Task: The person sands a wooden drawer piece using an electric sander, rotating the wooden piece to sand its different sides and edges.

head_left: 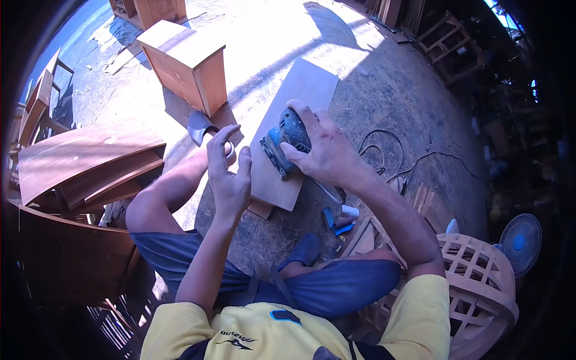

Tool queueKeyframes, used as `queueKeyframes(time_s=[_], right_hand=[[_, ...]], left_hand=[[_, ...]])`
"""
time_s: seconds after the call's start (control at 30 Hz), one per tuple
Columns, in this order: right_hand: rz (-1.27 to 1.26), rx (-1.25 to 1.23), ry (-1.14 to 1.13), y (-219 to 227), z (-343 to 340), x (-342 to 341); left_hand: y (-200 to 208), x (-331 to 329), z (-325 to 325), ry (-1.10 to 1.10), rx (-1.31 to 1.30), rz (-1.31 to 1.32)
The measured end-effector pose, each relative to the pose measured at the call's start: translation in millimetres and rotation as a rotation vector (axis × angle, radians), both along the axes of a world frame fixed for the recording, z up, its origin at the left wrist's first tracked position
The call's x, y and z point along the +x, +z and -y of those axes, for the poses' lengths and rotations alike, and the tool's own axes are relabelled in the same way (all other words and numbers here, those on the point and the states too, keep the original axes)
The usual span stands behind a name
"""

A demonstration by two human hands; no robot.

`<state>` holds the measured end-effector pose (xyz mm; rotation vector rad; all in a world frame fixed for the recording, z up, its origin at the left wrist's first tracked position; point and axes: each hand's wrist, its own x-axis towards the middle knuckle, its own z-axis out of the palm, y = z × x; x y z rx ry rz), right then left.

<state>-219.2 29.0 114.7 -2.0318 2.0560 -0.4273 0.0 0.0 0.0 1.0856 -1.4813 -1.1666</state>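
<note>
My right hand [324,147] is wrapped round the body of a blue and dark electric sander [291,133]. The sander is tilted on edge above a long pale wooden panel [306,84], its flat pad side turned toward the lower left. To the left of the sander, my left hand [228,180] is raised with thumb and fingers apart, and no object shows in its grasp. A small pale rounded thing [230,155] shows beside its fingers; I cannot make out what it is. The panel lies low between my legs, over another piece of wood [260,208].
A wooden cabinet [186,66] stands ahead on the left, with curved wooden furniture [90,156] nearer. A dark cord [399,147] loops over the floor at right. Blue and white scraps [343,221] lie near my foot. Latticed woodwork [474,264] and a fan [519,243] stand at lower right.
</note>
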Motion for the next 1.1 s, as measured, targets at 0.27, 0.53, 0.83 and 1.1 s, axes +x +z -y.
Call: queueKeyframes(time_s=[0.27,0.53,0.83,1.1], right_hand=[[-0.211,-0.113,-0.187,-13.2,201.5,-167.1],[-0.101,-0.059,0.021,-11.0,158.9,-74.1],[0.086,0.028,0.492,4.4,27.1,34.1],[-0.123,-0.125,-0.035,-14.8,211.5,-134.5]], left_hand=[[-37.7,-8.5,-5.2,-0.197,0.285,-0.176],[-63.9,26.3,-4.0,-0.233,0.393,-0.298],[-102.7,37.7,-14.5,-0.427,0.103,0.152],[-95.7,32.4,-14.6,-0.314,-0.106,0.281]])
